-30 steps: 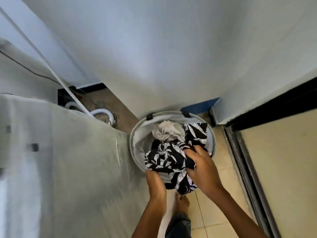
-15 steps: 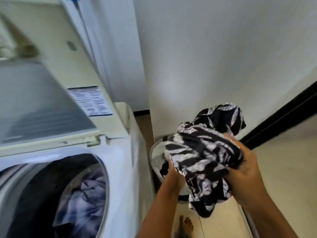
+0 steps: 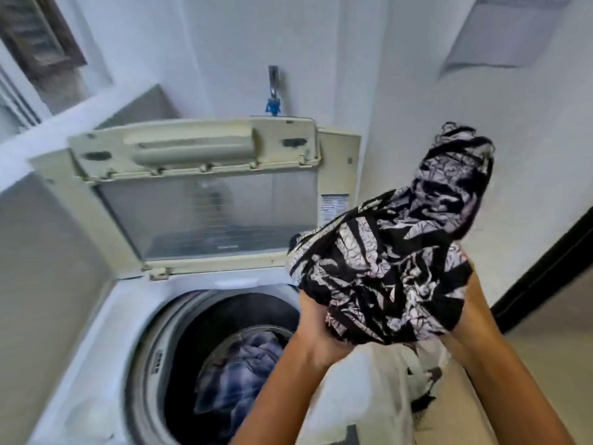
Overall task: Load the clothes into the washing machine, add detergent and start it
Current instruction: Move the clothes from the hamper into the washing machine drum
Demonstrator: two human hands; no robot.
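Observation:
A bunched black-and-white patterned garment [image 3: 394,261] is held up at the right, above the right edge of the washing machine. My left hand [image 3: 313,329] grips it from below on the left side and my right hand [image 3: 471,313] grips it on the right side. The top-loading washing machine [image 3: 106,332] stands at the lower left with its lid [image 3: 205,200] raised upright. Its round drum opening is dark and holds a blue-and-white checked cloth [image 3: 237,374]. The laundry basket [image 3: 401,390] sits below my hands, mostly hidden by my arms.
A tap with a blue fitting [image 3: 273,91] is on the white wall behind the lid. A window frame [image 3: 38,36] is at the upper left. A dark door frame [image 3: 545,264] runs along the right. White walls close in on both sides.
The patterned garment has come up out of the basket in both hands and moved left toward the machine. My view has swung from the basket to the open drum.

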